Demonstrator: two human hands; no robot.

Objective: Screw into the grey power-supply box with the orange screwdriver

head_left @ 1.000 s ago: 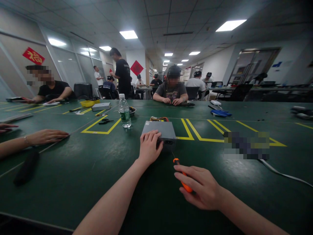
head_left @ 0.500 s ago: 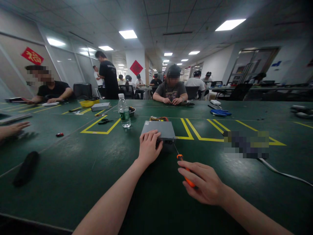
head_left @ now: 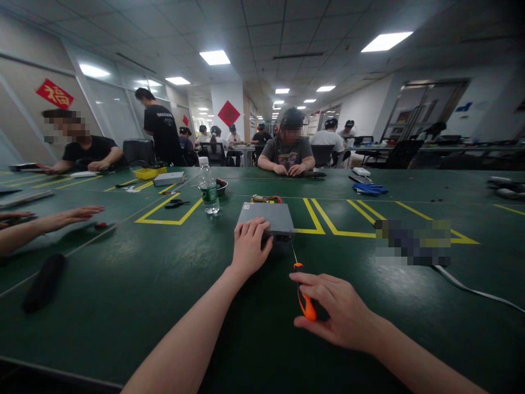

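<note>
A grey metal computer power supply [head_left: 276, 216] lies flat on the green table, its socket side facing me and a bundle of coloured wires [head_left: 266, 199] behind it. My left hand [head_left: 251, 245] grips its near left part, fingers over the top and thumb at the front edge. My right hand [head_left: 338, 312] loosely holds an orange and black screwdriver [head_left: 310, 312] between fingers and thumb. The screwdriver's shaft points up to the front right corner of the power supply; whether the tip sits in a screw is too small to tell.
A water bottle [head_left: 209, 189] stands behind left, beside a small bowl [head_left: 221, 187]. Black pliers [head_left: 176, 203] lie inside yellow tape. A black cylinder [head_left: 44, 283] lies at left, near another person's reaching hand [head_left: 74, 217]. Blue gloves [head_left: 369, 189] are at right; a person sits opposite.
The screwdriver handle has swung left and is more upright, with my right hand's fingers shifted and thumb lowered. The left hand stays put. Another person's hand at left has reached further in.
</note>
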